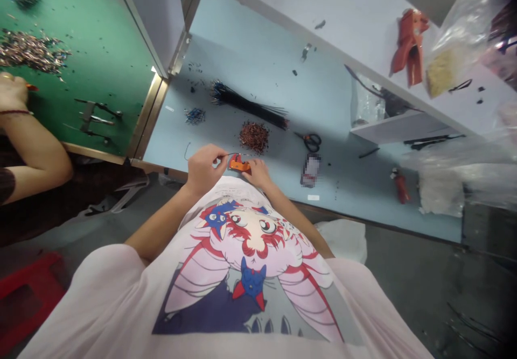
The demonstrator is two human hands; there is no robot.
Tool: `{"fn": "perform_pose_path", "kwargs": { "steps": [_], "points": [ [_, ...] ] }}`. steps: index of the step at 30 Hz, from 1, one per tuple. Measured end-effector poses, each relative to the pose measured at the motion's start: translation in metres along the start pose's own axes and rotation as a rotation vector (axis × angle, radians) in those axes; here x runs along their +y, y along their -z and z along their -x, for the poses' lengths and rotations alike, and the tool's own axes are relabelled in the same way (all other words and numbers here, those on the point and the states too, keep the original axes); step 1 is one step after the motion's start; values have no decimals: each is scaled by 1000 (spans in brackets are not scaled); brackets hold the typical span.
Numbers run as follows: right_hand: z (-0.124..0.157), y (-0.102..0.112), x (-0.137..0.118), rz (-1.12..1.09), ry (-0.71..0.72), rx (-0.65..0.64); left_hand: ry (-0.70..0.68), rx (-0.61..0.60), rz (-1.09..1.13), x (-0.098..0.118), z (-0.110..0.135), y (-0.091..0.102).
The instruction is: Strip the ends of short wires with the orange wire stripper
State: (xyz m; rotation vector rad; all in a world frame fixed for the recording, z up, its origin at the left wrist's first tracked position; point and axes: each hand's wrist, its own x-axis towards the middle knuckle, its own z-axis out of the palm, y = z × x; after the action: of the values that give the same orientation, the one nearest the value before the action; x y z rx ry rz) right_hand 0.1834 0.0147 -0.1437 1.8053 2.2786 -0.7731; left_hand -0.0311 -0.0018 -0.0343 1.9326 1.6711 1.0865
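Observation:
My left hand (208, 166) is closed in a pinch on a thin black wire (231, 155) at the table's front edge. The wire's far end reaches the top of a small orange wire stripper (239, 164). My right hand (258, 174) is closed around the right end of this stripper, which rests low over the table. Just beyond lies a heap of small copper-coloured pieces (254, 136). A long bundle of black wires (250, 106) stretches behind the heap, with bluish tips at its left end.
Right of the heap are black-handled scissors (312, 142) and a blurred-out object (311, 170). A small blue-silver pile (195, 115) lies left. Red pliers-like tools (411, 47) sit on the shelf (355, 36). At the green table (117, 74), another person's arm (36, 138) is visible.

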Motion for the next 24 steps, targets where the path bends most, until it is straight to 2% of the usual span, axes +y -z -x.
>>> {"fn": "perform_pose_path", "kwargs": {
  "steps": [2,5,8,11,15,17,19,21,24],
  "points": [
    [3,18,-5,-113,62,127,-19,0,-39,-2,0,-2],
    [15,52,-19,-359,202,417,-47,-11,-70,-4,0,-6],
    [27,78,-34,-408,352,518,-72,-32,-72,-3,-1,-10],
    [29,87,-44,-372,399,520,-99,-71,-74,3,-2,-13],
    [25,83,-43,-349,412,510,-137,-111,-126,0,-3,-9],
    [22,80,-32,-341,377,550,-85,-58,-155,-12,-4,0],
    [16,77,-15,-335,267,581,40,36,-125,-29,-6,14],
    [7,71,5,-283,118,483,174,88,-23,-44,-8,29],
    [-11,58,24,-180,-23,241,291,29,155,-53,-9,40]
  ]
}}
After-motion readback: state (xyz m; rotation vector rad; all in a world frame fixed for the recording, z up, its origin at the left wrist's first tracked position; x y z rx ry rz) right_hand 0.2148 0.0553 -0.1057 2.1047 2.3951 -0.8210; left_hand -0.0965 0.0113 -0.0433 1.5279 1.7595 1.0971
